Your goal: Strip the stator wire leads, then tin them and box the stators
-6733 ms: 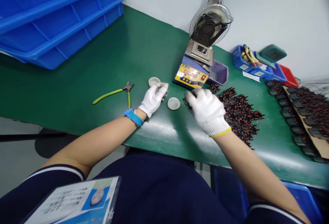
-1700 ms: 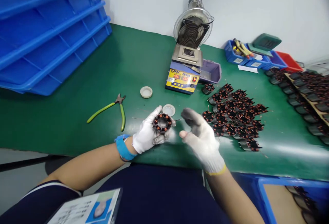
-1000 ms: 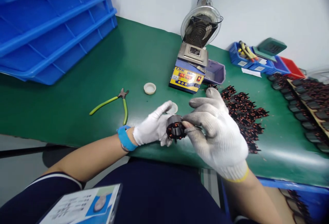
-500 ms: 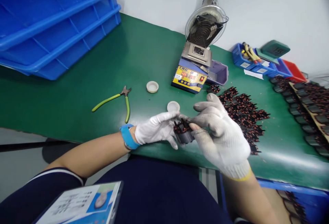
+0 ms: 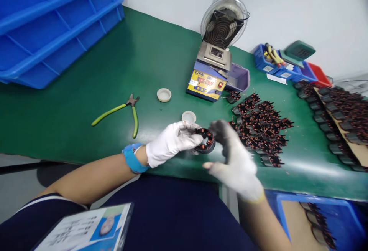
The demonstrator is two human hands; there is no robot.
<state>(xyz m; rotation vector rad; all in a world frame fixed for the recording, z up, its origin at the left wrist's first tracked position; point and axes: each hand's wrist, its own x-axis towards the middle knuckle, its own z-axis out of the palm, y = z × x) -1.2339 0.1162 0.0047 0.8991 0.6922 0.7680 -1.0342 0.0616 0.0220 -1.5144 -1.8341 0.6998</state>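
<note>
My left hand [image 5: 175,141], in a white glove with a blue band at the wrist, grips a motor stator [image 5: 209,147], a black ring with copper windings inside. The ring's round opening is tilted up toward me. Just right of it, my right hand [image 5: 234,159] is apart from the stator, thumb and fingers spread, smeared by motion; I see nothing held in it. Its glove has dark fingertips, and the thumb tip is bare. A small white round dish [image 5: 189,117] lies just beyond my left fingers, with a second dish [image 5: 164,95] farther left.
Green-handled cutters [image 5: 126,109] lie open at left, near stacked blue crates [image 5: 63,32]. A yellow-and-blue solder pot [image 5: 205,84] stands under a fume duct [image 5: 225,24]. Many stators [image 5: 261,124] sit at right, more on a board [image 5: 342,128]. A blue crate [image 5: 316,220] is below the table edge.
My right hand has come off the stator and opened, moving slightly down. The stator has turned in my left hand so its ring opening now shows. The view has shifted a little.
</note>
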